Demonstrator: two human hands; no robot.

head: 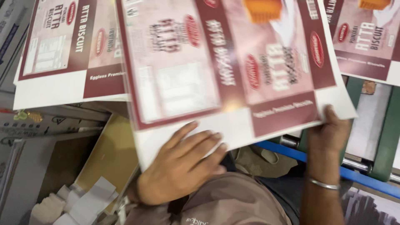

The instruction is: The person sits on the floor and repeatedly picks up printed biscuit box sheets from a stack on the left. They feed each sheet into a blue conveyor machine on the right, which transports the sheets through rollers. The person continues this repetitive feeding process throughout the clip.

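You hold a large printed carton sheet [225, 62], maroon and pale pink with a white margin, flat and slightly tilted in front of you, one hand at each end of its near edge so the wide board does not sag or twist. Your left hand [179, 166] lies under the near-left corner with the fingers [200, 139] spread flat over the white margin, pressing rather than clenching, which steadies that side. Your right hand [331, 131] grasps the near-right corner, thumb on top and the rest of the hand hidden beneath, a thin metal bangle [323, 183] on the wrist. The sheet is blurred, so it seems to be in motion. Beneath it at left lies another printed sheet [71, 54] of the same kind, and a third [366, 37] lies at right over a machine bed with green belts [389, 137], a blue rail [358, 175] and steel rollers. Brown board [110, 154] and white offcuts [83, 202] lie lower left.
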